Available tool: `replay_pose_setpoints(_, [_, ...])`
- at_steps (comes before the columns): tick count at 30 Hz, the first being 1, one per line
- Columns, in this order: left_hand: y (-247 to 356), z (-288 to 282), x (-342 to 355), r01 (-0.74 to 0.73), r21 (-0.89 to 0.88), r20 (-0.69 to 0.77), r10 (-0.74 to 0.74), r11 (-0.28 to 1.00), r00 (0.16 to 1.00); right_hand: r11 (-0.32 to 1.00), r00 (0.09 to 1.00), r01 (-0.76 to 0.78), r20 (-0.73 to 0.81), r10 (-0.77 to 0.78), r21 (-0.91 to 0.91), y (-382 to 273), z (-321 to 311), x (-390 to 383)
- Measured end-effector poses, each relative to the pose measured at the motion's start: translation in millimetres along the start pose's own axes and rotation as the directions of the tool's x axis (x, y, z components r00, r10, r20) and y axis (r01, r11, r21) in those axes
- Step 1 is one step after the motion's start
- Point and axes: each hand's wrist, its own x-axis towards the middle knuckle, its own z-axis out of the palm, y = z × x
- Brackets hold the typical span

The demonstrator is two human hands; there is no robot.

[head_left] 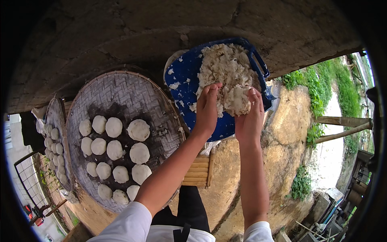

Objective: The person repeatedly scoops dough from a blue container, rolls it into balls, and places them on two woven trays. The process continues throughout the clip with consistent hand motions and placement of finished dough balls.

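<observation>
A blue plastic tub (pixel 185 76) holds a heap of crumbly off-white dough (pixel 225 60), with bits stuck to its wall. Over its near side, a rough lump of dough (pixel 236 100) lies between my two hands. My right hand (pixel 250 115) cups the lump from the right, thumb on top. On the opposite side my left hand (pixel 206 109) is closed with bent fingers at the lump's edge; its inner fingertips are partly hidden. To the left, a round woven tray (pixel 94 90) carries rows of rounded pale dough balls (pixel 114 127), each apart or nearly touching.
Farther left stands a second woven tray (pixel 60 117) with several smaller-looking dough balls (pixel 52 147). A slatted bamboo piece (pixel 197 173) sits below the tub. A stone wall (pixel 153 32) runs along the far side. Wooden poles (pixel 342 121) and greenery (pixel 314 88) are at right.
</observation>
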Motion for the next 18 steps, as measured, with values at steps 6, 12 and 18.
replay_pose_setpoints(6, [11,-11,-15,0.458,-0.581,0.285,-0.359,0.673,0.889,0.333,0.826,0.556,0.461,-0.326,-0.761,26,22,-21])
replay_pose_setpoints(12, [16,-68,-12,0.322,-0.622,-0.113,-0.488,0.714,0.865,0.117,0.791,0.593,0.55,-0.27,-0.796,35,7,1])
replay_pose_setpoints(18, [3,-97,-23,0.3,-0.658,-0.081,-0.461,0.69,0.884,-0.453,0.764,0.636,0.591,0.259,-0.625,61,-5,6])
